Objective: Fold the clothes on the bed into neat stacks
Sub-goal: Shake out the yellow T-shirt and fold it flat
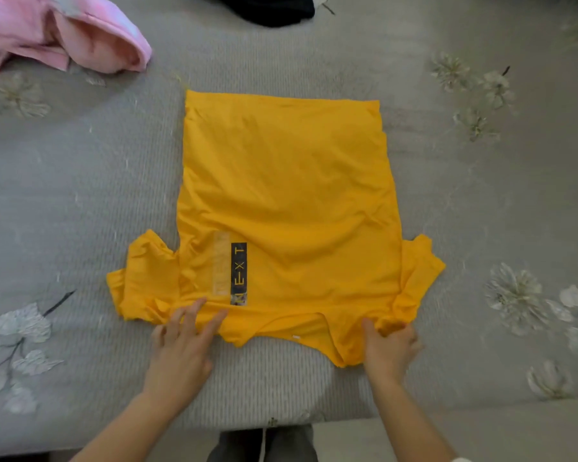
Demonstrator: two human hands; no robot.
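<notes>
Yellow T-shirt (287, 181) flat; left grip (181, 348) released, pressing it; right grip (389, 348) pinching its shoulder; black garment (271, 10) cut off.

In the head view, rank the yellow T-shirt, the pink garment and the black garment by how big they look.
1. yellow T-shirt
2. pink garment, cut off by the frame edge
3. black garment, also cut off, so how big it really is stays unsure

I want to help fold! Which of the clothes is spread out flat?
The yellow T-shirt in the middle. It lies flat, while the pink garment is crumpled at the far left and the black garment is bunched at the far edge.
</notes>
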